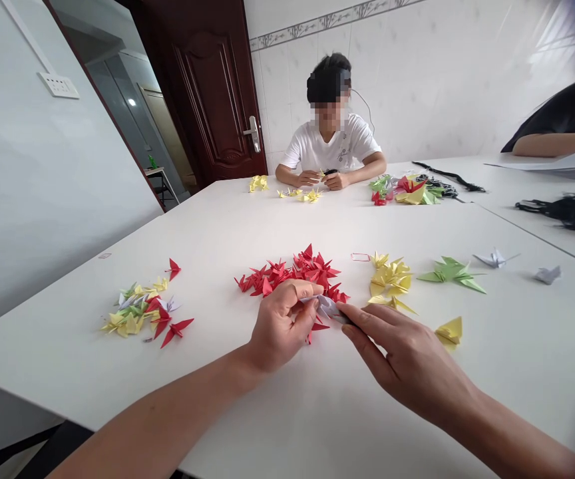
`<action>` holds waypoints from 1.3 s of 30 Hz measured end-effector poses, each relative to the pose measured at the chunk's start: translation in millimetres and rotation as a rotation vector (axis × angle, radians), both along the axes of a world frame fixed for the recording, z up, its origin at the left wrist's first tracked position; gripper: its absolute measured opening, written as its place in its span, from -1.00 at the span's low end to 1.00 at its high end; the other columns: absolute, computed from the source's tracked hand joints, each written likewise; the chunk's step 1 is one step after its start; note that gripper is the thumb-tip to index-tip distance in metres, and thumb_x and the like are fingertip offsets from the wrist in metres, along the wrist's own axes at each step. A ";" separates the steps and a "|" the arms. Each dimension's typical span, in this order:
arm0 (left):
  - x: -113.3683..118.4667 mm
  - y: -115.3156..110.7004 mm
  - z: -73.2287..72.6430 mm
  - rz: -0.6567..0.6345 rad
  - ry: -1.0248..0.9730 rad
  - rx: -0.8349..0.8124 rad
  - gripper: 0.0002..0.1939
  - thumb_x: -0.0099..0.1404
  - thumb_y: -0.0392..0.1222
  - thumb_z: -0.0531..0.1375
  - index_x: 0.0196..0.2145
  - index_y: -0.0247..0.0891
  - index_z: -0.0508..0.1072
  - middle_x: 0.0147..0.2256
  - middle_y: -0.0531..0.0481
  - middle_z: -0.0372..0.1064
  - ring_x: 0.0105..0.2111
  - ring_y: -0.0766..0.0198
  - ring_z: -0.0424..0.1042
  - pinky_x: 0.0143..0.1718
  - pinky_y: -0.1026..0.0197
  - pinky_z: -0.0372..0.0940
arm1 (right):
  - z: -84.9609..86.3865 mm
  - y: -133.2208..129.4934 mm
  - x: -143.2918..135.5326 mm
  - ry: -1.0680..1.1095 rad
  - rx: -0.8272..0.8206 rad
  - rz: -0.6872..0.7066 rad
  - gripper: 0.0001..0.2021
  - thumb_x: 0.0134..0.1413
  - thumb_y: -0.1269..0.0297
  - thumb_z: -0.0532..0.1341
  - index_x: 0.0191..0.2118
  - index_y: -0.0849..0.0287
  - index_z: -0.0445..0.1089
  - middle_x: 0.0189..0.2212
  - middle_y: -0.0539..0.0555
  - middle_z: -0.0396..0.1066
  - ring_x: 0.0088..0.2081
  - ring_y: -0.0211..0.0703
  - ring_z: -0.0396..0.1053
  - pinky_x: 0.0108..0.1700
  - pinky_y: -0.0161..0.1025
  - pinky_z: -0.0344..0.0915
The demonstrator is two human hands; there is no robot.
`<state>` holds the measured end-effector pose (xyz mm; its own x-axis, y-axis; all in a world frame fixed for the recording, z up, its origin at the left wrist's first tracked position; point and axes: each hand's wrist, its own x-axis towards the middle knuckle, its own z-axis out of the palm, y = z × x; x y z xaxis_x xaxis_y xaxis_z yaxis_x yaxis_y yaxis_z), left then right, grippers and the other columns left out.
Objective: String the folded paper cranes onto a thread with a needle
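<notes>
A white folded paper crane is held above the table between both hands. My left hand pinches its left side with thumb and curled fingers. At its right end my right hand grips with thumb and forefinger, where a small greyish piece shows; its kind is unclear. Just behind the hands lies a pile of red paper cranes, partly hidden by my left hand. Yellow paper cranes form a small group beyond my right hand, and a single yellow crane lies to its right.
A mixed pile of cranes lies on the left of the white table. Green and white cranes lie at right. Across sits a person handling yellow paper, near a colourful pile and black tassels.
</notes>
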<state>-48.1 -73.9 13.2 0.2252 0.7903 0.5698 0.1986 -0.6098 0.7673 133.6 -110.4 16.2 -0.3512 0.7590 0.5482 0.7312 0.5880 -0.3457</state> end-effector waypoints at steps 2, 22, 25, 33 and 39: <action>-0.1 -0.6 -0.8 -0.013 0.034 0.051 -0.85 0.23 -0.34 0.11 -0.22 -0.29 0.41 -0.25 -0.12 0.38 -0.22 0.27 0.42 -0.24 0.24 0.42 | -1.0 0.1 -0.7 -0.004 -0.049 -0.010 -0.68 0.22 0.24 -0.03 -0.02 0.14 0.37 -0.49 0.06 0.33 -0.51 -0.25 0.27 -0.49 -0.32 0.21; 0.0 -2.8 -0.9 -0.041 0.089 0.109 -0.85 0.21 -0.38 0.12 -0.26 -0.28 0.42 -0.28 -0.11 0.37 -0.23 0.26 0.42 -0.36 0.29 0.46 | -7.1 3.5 1.5 0.071 -0.200 0.011 -0.66 0.22 0.20 -0.02 -0.02 0.13 0.39 -0.51 0.04 0.32 -0.51 -0.26 0.27 -0.50 -0.32 0.21; -0.6 -2.4 -1.0 -0.041 0.093 0.125 -0.85 0.21 -0.37 0.12 -0.26 -0.25 0.42 -0.29 -0.08 0.38 -0.24 0.27 0.42 -0.34 0.28 0.45 | -6.4 3.7 1.6 0.069 -0.188 0.013 -0.67 0.22 0.20 -0.01 -0.03 0.14 0.40 -0.50 0.05 0.33 -0.50 -0.26 0.28 -0.48 -0.31 0.22; -1.4 -0.3 -2.4 -0.021 0.106 0.147 -0.85 0.21 -0.37 0.12 -0.26 -0.25 0.43 -0.29 -0.09 0.40 -0.24 0.26 0.43 -0.25 0.22 0.42 | -6.0 4.9 2.9 0.053 -0.170 0.011 -0.68 0.22 0.23 0.00 -0.05 0.13 0.41 -0.49 0.06 0.36 -0.51 -0.26 0.29 -0.48 -0.32 0.23; -1.1 -0.5 -1.9 -0.018 0.122 0.198 -0.86 0.22 -0.38 0.12 -0.28 -0.25 0.43 -0.30 -0.07 0.40 -0.26 0.28 0.44 -0.23 0.22 0.42 | -7.2 5.3 3.6 0.079 -0.157 0.010 -0.69 0.21 0.24 0.00 -0.09 0.10 0.44 -0.52 0.04 0.35 -0.52 -0.27 0.28 -0.49 -0.34 0.21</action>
